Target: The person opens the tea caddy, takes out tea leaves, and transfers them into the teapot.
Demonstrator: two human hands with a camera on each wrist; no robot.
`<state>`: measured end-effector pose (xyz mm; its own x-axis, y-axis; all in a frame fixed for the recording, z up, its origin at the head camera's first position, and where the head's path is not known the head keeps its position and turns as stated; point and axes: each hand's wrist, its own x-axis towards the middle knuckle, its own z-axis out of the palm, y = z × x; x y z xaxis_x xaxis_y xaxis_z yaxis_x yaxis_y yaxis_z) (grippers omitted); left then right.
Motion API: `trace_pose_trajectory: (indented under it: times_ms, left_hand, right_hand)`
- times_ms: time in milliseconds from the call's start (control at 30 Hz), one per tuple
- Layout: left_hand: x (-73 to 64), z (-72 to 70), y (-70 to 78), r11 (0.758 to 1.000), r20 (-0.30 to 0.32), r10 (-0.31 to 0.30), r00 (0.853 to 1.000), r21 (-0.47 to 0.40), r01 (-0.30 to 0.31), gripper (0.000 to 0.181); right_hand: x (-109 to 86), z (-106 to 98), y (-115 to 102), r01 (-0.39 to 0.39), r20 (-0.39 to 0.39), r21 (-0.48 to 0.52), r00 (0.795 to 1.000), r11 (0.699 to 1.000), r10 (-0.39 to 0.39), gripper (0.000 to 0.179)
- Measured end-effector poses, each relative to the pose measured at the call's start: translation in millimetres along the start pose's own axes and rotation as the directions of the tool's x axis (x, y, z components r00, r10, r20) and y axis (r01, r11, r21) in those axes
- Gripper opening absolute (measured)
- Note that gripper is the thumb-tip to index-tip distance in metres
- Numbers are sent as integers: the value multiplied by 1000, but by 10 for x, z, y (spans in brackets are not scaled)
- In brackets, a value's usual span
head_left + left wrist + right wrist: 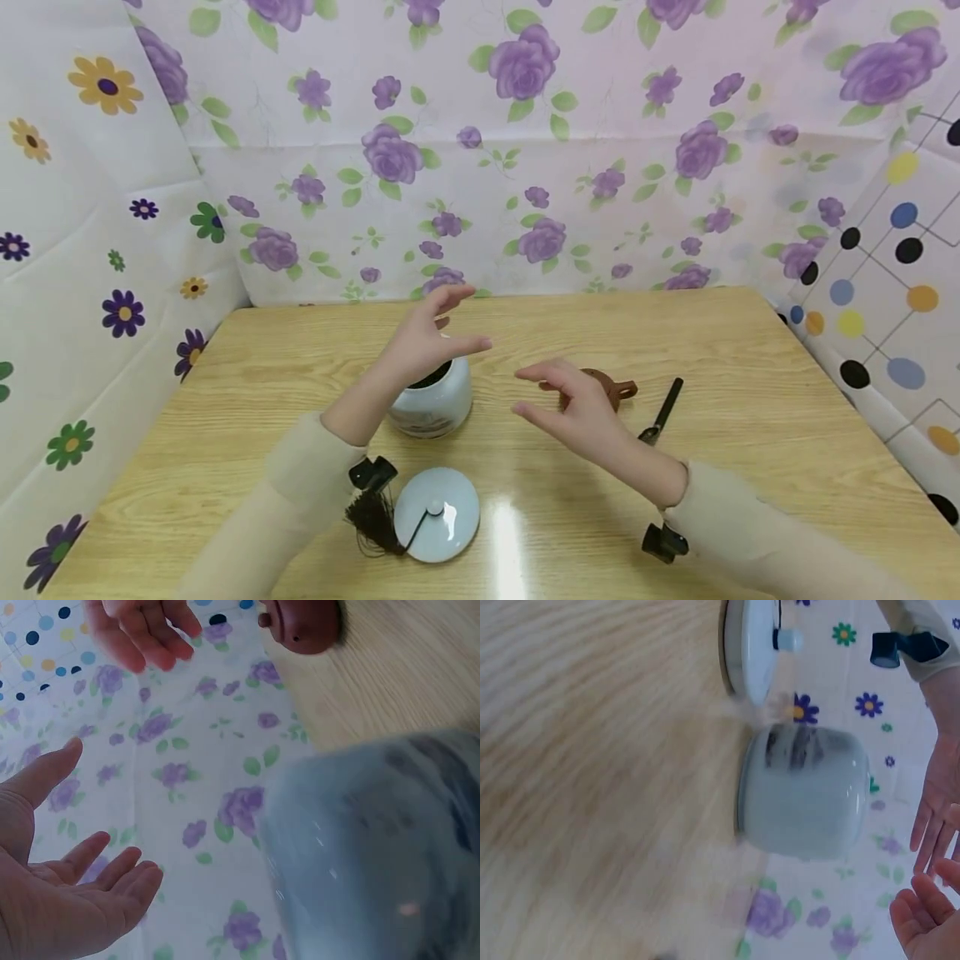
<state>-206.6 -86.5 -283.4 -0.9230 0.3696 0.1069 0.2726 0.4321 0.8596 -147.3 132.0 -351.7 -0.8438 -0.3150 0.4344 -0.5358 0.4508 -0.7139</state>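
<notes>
My left hand [423, 342] is raised above a white ceramic jar [431, 410], its fingers and thumb spread apart around nothing. The jar stands lidless with dark contents showing, its mouth partly hidden behind that hand; faint painted marks show on its side in the right wrist view. To the right, my right hand [577, 408] hovers, fingers loosely bent and thumb apart, holding nothing. Behind it a small brown teapot [609, 385] is partly covered. The two palms face each other across a gap, as the left wrist view also shows.
A round white lid [446, 533] with a knob and a dark tassel [377, 521] lies in front of the jar. Right of the teapot lies a thin black-handled tool [667, 407], partly hidden by my right forearm. Patterned cloths [525, 208] enclose the wooden table [750, 350].
</notes>
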Motion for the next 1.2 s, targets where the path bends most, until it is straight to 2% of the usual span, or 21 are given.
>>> trace_pose_trajectory:
  times_ms: [167,333,433,567,800,1000,1200]
  left_hand:
    - [-91,-140,-186,997,-42,-13,999,70,16,71]
    - [-171,-270,-388,996,-67,-48,997,73,53,72]
    - [-214,-318,-500,996,-69,-54,996,63,58,75]
    - [-280,-346,-641,996,-68,-62,996,62,67,80]
    - [-377,-361,-873,997,-70,-58,996,54,62,86]
    - [-448,-376,-1004,997,-59,-76,995,26,78,90]
    - [-495,-379,-1155,998,-51,-69,996,-10,69,91]
  right_hand:
    - [-35,217,-58,42,69,27,997,999,-43,36]
    - [-70,407,-70,92,166,48,981,995,-99,35]
    - [-98,489,-78,90,225,67,969,994,-103,36]
    - [-139,589,-92,63,303,98,949,993,-90,38]
    - [-227,776,-108,89,413,89,903,992,-118,38]
    - [-271,891,-101,150,449,65,878,987,-163,39]
    - [-315,950,-98,125,501,41,856,991,-128,38]
